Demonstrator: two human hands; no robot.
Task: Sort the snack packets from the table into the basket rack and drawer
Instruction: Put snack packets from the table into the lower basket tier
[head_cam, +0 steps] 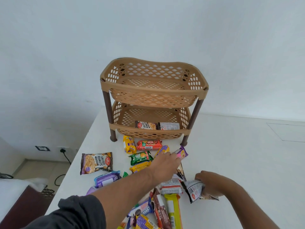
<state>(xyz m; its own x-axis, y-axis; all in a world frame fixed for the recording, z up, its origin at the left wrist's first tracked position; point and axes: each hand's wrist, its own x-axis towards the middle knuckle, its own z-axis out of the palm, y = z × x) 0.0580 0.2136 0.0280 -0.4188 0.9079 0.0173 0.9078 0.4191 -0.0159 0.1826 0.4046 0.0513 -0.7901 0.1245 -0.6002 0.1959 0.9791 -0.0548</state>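
The left hand reaches across the scattered packets, fingers closing on a purple-pink packet near the two-tier basket rack, likely to shelve it. The right hand grips a white peanut packet.

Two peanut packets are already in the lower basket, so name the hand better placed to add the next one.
Right. The right hand already grips a peanut packet, with open table toward the lower basket. The left hand is reaching among the biscuit packets.
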